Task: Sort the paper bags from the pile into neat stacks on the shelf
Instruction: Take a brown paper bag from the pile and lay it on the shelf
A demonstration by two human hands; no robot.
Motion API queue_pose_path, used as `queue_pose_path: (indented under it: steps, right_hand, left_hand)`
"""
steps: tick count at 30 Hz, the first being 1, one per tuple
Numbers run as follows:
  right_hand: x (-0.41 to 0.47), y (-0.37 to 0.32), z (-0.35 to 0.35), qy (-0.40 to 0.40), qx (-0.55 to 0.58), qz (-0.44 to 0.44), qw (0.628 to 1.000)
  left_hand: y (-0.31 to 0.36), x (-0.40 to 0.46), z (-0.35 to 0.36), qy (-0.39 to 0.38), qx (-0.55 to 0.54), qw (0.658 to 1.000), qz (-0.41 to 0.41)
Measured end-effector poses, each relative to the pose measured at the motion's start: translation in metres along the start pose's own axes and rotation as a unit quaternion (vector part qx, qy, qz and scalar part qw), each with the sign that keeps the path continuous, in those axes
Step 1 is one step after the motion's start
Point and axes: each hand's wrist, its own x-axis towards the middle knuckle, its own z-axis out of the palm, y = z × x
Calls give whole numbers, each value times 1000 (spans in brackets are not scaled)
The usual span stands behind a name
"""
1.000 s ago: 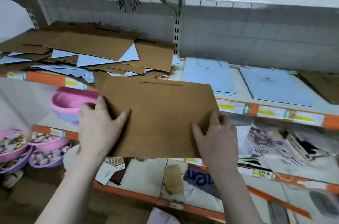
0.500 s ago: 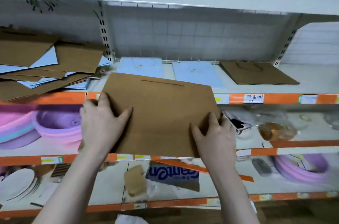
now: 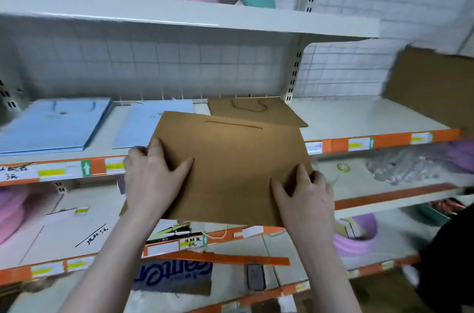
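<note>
Left hand [image 3: 154,179] and right hand [image 3: 304,194] grip the brown paper bag [image 3: 230,169] flat, near the brown stack [image 3: 256,112] on the shelf [image 3: 359,117].

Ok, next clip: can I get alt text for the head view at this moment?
Two hands, left and right, hold a flat brown paper bag by its lower corners in front of a white shelf with an orange edge strip. On that shelf lie two light blue paper bag stacks and one brown bag with a cord handle.
</note>
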Motion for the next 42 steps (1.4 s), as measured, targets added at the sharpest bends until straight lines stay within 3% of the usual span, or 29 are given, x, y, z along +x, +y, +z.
queue_pose_path:
  steps: [8,19,27,42]
  right_hand:
    - [69,30,15,-10,25,13,1000]
    - [190,28,37,6,-33,0,999]
    - [240,33,54,-47,-9,-8,999]
    - [327,50,79,-125,-26,-108,986]
  left_hand:
    - [51,33,44,-2,8,1000,8]
    - [100,113,116,-45,-36,998,-3]
    - [118,141,144,-56,-12,998,-24]
    - [145,155,190,-43,4,994,-100]
